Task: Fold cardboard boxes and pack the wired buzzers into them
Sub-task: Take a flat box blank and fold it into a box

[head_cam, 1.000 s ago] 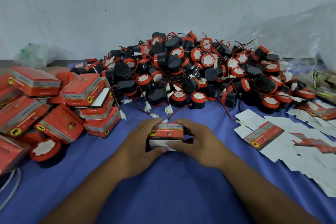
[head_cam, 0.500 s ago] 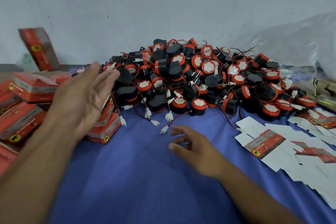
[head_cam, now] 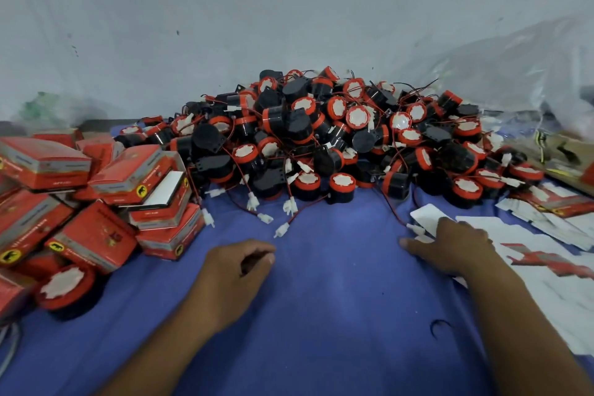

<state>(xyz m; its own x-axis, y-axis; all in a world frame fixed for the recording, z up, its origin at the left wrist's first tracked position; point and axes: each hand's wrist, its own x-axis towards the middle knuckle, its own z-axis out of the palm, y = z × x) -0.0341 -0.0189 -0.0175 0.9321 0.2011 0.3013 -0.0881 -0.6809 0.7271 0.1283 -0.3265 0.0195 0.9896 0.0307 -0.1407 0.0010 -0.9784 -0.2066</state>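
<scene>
A big heap of black and red wired buzzers (head_cam: 321, 135) lies at the back middle of the blue cloth (head_cam: 321, 315). Packed red boxes (head_cam: 96, 202) are stacked at the left. Flat unfolded box blanks (head_cam: 530, 251) spread out at the right. My left hand (head_cam: 238, 270) hangs over the cloth in front of the heap, fingers loosely curled and holding nothing. My right hand (head_cam: 450, 244) lies flat on the nearest white blank (head_cam: 429, 217), fingers spread over it.
One loose buzzer (head_cam: 67, 286) sits by the boxes at the front left. White wire connectors (head_cam: 283, 228) trail from the heap toward my hands. Crumpled clear plastic (head_cam: 514, 74) rises at the back right, against a pale wall.
The closed box I held in both hands was tossed left onto the stack. My left hand has come back to the middle. My right hand moved right onto the flat blanks.
</scene>
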